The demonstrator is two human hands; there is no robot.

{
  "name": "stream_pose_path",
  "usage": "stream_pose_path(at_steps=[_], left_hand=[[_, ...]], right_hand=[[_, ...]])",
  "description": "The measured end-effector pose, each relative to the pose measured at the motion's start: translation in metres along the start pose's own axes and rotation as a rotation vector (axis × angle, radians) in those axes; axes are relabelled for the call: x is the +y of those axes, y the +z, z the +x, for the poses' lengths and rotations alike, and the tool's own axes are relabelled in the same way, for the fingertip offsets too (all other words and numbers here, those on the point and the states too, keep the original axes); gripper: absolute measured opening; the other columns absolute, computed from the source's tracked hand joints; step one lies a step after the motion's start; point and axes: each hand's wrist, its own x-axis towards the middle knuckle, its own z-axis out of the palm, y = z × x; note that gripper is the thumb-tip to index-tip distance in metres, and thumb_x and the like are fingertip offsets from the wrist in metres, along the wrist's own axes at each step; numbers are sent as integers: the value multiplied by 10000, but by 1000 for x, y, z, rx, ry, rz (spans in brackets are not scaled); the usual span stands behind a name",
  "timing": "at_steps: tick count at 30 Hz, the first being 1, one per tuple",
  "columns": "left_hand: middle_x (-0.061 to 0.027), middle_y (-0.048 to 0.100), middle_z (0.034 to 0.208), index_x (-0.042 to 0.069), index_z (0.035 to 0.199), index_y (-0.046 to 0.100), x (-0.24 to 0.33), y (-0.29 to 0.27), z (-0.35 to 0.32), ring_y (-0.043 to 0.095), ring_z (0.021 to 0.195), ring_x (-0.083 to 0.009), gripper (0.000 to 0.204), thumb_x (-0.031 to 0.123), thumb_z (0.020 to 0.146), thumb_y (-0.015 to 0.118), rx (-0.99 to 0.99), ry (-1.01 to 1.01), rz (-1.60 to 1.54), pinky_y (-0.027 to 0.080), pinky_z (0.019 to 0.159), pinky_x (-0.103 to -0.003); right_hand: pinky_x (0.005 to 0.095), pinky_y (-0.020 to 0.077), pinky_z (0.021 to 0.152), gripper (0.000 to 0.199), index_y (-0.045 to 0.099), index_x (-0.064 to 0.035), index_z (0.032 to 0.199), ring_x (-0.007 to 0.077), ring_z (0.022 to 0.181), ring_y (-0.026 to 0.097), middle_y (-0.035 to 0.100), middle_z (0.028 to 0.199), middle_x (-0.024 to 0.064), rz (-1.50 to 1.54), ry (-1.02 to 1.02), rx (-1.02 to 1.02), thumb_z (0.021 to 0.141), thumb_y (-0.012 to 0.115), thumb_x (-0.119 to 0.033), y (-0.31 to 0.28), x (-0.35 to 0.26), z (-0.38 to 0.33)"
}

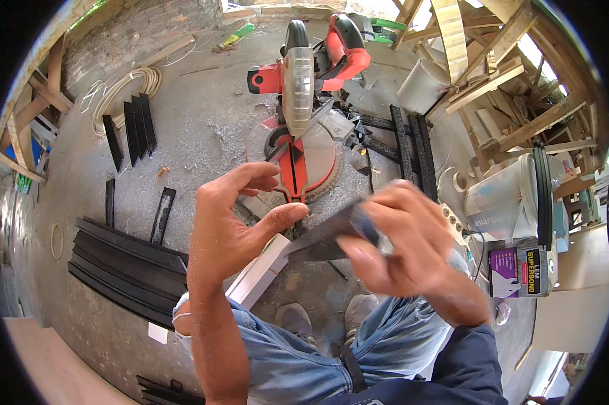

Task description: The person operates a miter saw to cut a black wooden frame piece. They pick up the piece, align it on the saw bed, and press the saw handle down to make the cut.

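Short dark pointed offcut (318, 239) is up in front of the lap, right hand (402, 239) pinching its far end, though motion blur smears those fingers. Left hand (233, 223) is loosely open, thumb tip at the piece's near edge; can't tell if it's touching. Beyond sits a red miter saw (304, 94) on the dusty concrete floor (196, 115), black strips (125, 260) stacked left, white bucket (503, 196) right.
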Motion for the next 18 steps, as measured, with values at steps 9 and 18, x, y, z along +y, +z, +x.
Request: stream_pose_path(at_steps=[9, 18], left_hand=[[-83, 721, 919, -10, 1080, 706, -1, -4, 1, 679, 903, -153, 346, 258, 880, 799, 172, -65, -104, 519, 848, -301], [-56, 707, 886, -6, 1018, 711, -8, 0, 2, 662, 856, -119, 220, 205, 955, 721, 312, -224, -199, 509, 819, -262]], right_hand=[[323, 481, 507, 249, 630, 44, 908, 234, 598, 605, 618, 770, 113, -28, 65, -102, 783, 790, -101, 2, -14, 10], [311, 514, 521, 278, 642, 59, 929, 229, 589, 635, 664, 761, 130, -15, 71, 39, 730, 807, -45, 8, -13, 0]])
